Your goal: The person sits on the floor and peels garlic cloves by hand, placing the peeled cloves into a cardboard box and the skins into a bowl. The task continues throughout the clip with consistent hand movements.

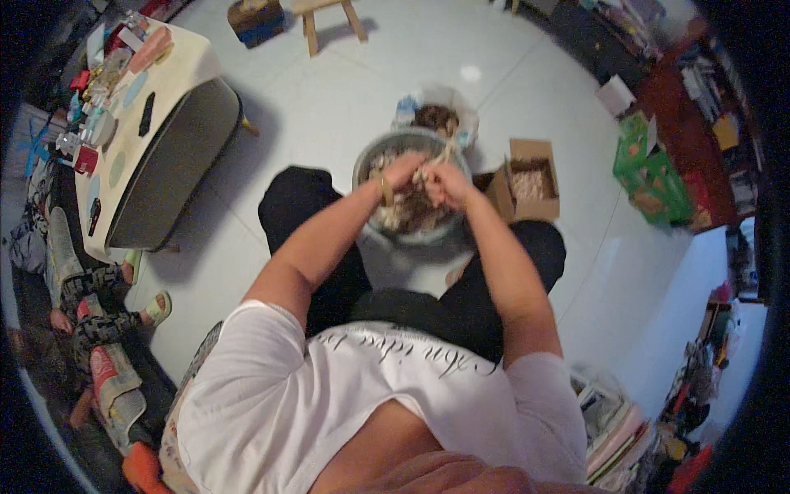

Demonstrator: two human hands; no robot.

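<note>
A round grey-green basin (364, 223) stands on the floor between my knees. In it lie many small pale and brownish pieces (404, 216), too blurred to name. My left hand (404, 170), with a yellowish band at its wrist, reaches over the basin, its fingers close to my right hand. My right hand (449, 185) has its fingers curled around a small pale piece (421, 177) near the left fingertips. Whether the left fingers also grip it cannot be made out. A pale stalk-like strand (453, 147) shows just beyond the right hand.
Right of the basin is an open cardboard box (511, 213) with pinkish pieces (528, 184). Behind the basin sits a plastic bag (466, 111) with brown contents. A cluttered table (179, 62) stands left, near a seated person's legs (105, 278). A green carton (651, 173) is far right.
</note>
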